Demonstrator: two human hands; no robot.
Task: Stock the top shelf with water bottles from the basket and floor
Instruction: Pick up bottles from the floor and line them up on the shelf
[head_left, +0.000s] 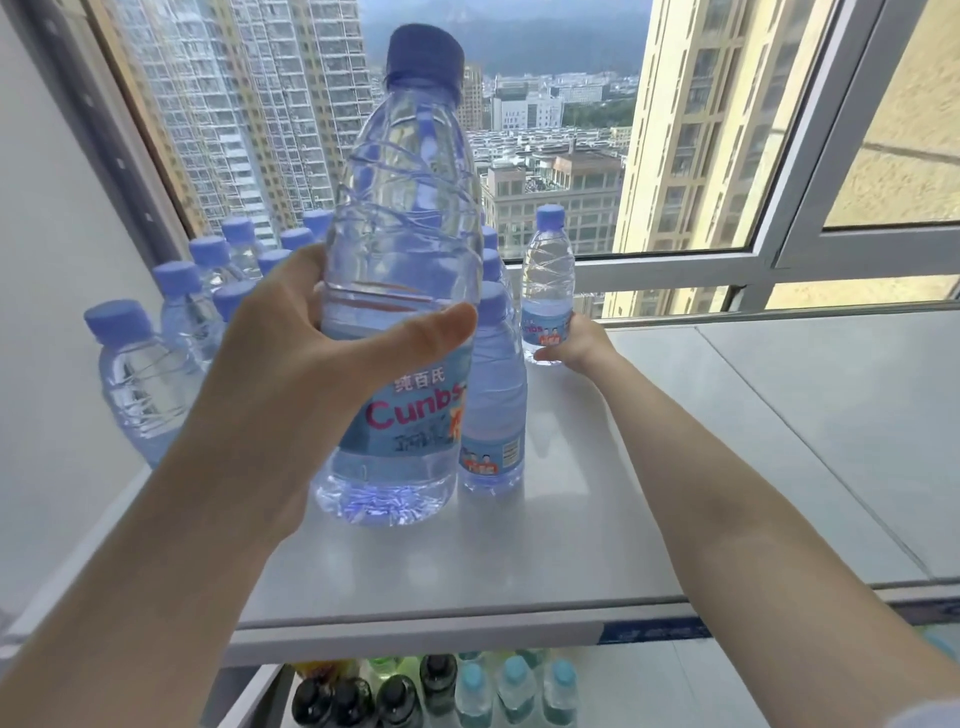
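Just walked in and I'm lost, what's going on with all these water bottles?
A person is stocking the top shelf with water bottles. The left hand holds one bottle upright near the front; the right hand holds a second bottle upright at the back, by the window. More bottles already stand on the shelf's left side.

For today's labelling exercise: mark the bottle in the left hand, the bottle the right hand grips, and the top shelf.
Left-hand bottle (400, 208): head view, clear ribbed upper body.
Right-hand bottle (548, 270): head view, clear body above label.
Top shelf (571, 519): head view, bare surface between forearms.
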